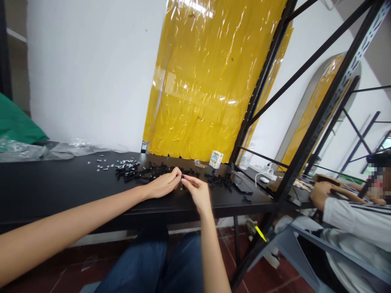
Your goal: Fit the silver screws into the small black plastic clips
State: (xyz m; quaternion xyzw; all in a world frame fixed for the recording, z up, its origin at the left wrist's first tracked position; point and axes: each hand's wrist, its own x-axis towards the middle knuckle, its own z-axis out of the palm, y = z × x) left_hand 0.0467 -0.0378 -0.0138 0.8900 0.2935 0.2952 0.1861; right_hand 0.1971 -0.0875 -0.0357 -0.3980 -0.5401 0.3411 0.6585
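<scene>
Black part (182, 178), between left hand (163, 185), right hand (197, 193)

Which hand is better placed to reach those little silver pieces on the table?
Probably the left hand: it lies nearer the small silver parts, just past the black parts, while the right hand sits farther away on its other side.

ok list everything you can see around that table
small parts: many, black, heaped along the table's middle
small metal pieces: many, silver, scattered left of the heap
table: one, black, under the parts
carton: one, white and blue, at the table's back edge
wrapped panel: one, yellow, behind the table
shelving rack: one, black metal, right
seated co-worker: one, striped white shirt, far right
left hand: one, by the heap
right hand: one, beside the left hand
</scene>
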